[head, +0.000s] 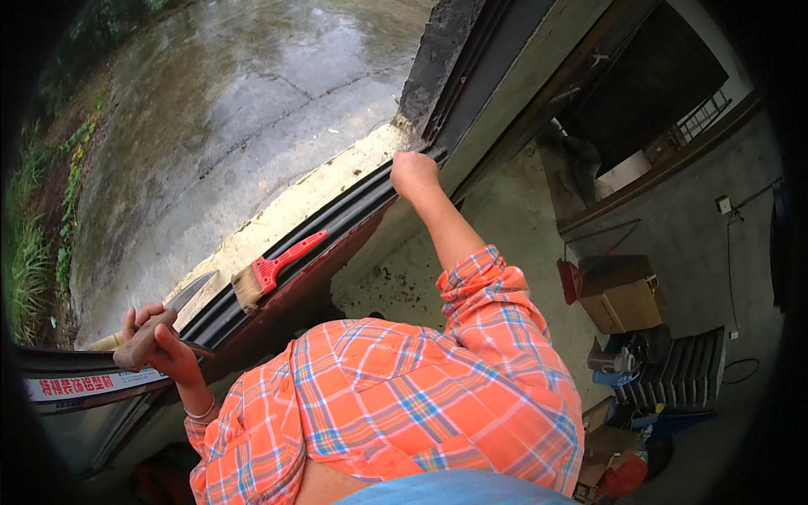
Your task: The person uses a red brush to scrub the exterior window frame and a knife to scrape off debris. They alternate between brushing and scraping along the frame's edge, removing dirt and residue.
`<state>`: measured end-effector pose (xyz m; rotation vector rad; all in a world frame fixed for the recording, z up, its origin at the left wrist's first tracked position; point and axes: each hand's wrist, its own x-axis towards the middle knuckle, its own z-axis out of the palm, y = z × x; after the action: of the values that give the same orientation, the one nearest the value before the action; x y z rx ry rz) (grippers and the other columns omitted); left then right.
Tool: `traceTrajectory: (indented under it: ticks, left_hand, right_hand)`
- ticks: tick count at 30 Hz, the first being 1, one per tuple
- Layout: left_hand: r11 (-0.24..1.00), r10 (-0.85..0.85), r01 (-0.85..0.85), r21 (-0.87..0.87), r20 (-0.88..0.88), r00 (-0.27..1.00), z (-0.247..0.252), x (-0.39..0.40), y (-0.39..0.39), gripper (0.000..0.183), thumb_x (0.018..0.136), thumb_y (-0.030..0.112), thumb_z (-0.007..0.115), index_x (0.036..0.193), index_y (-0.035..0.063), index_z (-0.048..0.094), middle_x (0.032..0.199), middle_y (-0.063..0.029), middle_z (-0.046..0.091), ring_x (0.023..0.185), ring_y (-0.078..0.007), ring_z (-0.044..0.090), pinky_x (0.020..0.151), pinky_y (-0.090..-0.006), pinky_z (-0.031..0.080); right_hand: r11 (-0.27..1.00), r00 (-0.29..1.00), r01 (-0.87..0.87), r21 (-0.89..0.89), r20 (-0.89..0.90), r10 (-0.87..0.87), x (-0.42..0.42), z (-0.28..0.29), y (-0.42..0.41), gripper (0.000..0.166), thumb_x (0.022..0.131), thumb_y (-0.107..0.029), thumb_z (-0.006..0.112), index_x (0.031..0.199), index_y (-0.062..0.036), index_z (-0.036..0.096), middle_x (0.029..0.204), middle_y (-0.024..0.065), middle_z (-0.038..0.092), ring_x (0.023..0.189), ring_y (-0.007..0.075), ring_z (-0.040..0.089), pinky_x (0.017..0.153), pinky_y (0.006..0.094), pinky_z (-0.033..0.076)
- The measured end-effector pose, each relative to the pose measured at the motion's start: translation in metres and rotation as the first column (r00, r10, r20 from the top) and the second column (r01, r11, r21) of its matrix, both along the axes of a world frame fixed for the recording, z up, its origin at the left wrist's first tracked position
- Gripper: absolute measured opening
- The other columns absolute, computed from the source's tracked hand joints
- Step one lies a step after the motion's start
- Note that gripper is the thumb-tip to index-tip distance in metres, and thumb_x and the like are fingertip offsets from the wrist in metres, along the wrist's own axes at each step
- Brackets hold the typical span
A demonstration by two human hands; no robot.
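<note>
My left hand, at the lower left, grips the worn wooden handle of a hand tool. Its pointed metal blade extends over the pale sill; whether it is a trowel or a knife is unclear. My right hand is curled into a fist at the upper end of the dark metal window track. Its fingertips are hidden, so I cannot see if it holds something. Between my hands, a flat paintbrush with a red plastic handle and tan bristles rests across the track.
Past the pale mortar strip along the sill lies wet concrete outdoors. A dark upright frame rises beyond my right hand. Inside, at right, are cardboard boxes. A printed strip bearing writing is on the frame at left.
</note>
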<state>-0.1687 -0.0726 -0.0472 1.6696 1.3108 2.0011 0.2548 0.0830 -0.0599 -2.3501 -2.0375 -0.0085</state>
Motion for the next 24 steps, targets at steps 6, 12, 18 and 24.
traceTrajectory:
  ticks: [6, 12, 18, 24]
  left_hand:
    - [0.999, 0.037, -0.037, 0.001, -0.017, 0.999, 0.004, 0.004, 0.000, 0.054, 0.088, 0.035, 0.049, 0.123, -0.0005, 0.029, 0.093, -0.0093, 0.052, 0.063, -0.0066, 0.039, 0.053, -0.0183, 0.031]
    - [0.998, 0.059, -0.060, -0.018, -0.068, 0.996, 0.008, 0.005, -0.002, 0.054, 0.088, 0.035, 0.049, 0.123, -0.0004, 0.028, 0.093, -0.0091, 0.052, 0.062, -0.0067, 0.039, 0.052, -0.0183, 0.031]
    - [0.999, 0.029, -0.027, 0.035, -0.063, 0.998, 0.003, 0.003, 0.001, 0.052, 0.090, 0.033, 0.047, 0.123, -0.0011, 0.027, 0.093, -0.0088, 0.052, 0.064, -0.0072, 0.039, 0.055, -0.0184, 0.032]
    - [0.999, 0.030, -0.029, 0.019, -0.042, 0.999, 0.009, 0.009, -0.001, 0.052, 0.089, 0.034, 0.049, 0.122, -0.0014, 0.030, 0.092, -0.0079, 0.052, 0.061, -0.0056, 0.039, 0.053, -0.0169, 0.032]
  right_hand:
    - [0.995, 0.999, -0.014, 0.096, 0.032, 0.011, 0.014, -0.015, 0.014, 0.017, 0.074, -0.010, 0.050, 0.079, -0.0049, 0.066, 0.083, 0.0146, 0.065, 0.076, 0.0267, 0.064, 0.062, 0.0383, 0.051]
    - [0.990, 0.990, -0.046, 0.133, 0.142, 0.027, 0.010, -0.020, 0.012, 0.019, 0.076, -0.012, 0.048, 0.080, -0.0061, 0.065, 0.081, 0.0119, 0.065, 0.073, 0.0224, 0.064, 0.058, 0.0374, 0.051]
    - [0.986, 0.988, -0.067, 0.153, 0.146, 0.044, 0.013, -0.014, 0.007, 0.018, 0.075, -0.012, 0.049, 0.079, -0.0065, 0.065, 0.080, 0.0120, 0.065, 0.071, 0.0220, 0.064, 0.055, 0.0377, 0.051]
    - [0.909, 0.955, -0.273, 0.314, 0.206, 0.215, -0.030, -0.003, 0.015, 0.014, 0.074, -0.012, 0.051, 0.077, -0.0070, 0.064, 0.078, 0.0164, 0.063, 0.065, 0.0216, 0.064, 0.049, 0.0319, 0.049]
